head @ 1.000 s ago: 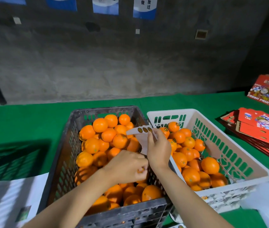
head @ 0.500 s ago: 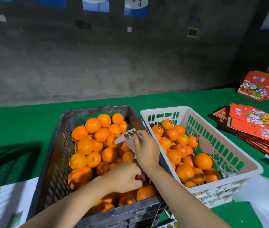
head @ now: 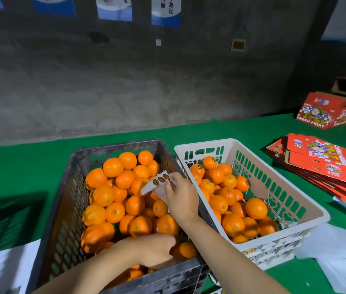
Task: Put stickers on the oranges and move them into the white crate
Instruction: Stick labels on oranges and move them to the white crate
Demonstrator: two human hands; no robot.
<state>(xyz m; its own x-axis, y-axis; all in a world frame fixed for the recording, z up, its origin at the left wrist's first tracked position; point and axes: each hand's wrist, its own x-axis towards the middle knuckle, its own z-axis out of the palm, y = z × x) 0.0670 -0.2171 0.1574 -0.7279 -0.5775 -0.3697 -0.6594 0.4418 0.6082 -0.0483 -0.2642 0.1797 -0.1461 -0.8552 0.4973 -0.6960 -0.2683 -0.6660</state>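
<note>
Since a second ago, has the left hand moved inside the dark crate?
Yes. The left hand has slid toward the dark crate's near wall, onto an orange there.

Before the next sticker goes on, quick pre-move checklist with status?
1. Sticker strip in hand: ok; right hand pinches the white backing strip of round stickers.
2. Stickers left on strip: ok, three visible.
3. Orange held for labelling: cannot tell; left hand rests low among the oranges in the dark grey slatted plastic crate, grasp hidden.
4. Room in the white slatted plastic crate: ok, fruit sits below the rim.
5. Crates side by side: ok.
</note>
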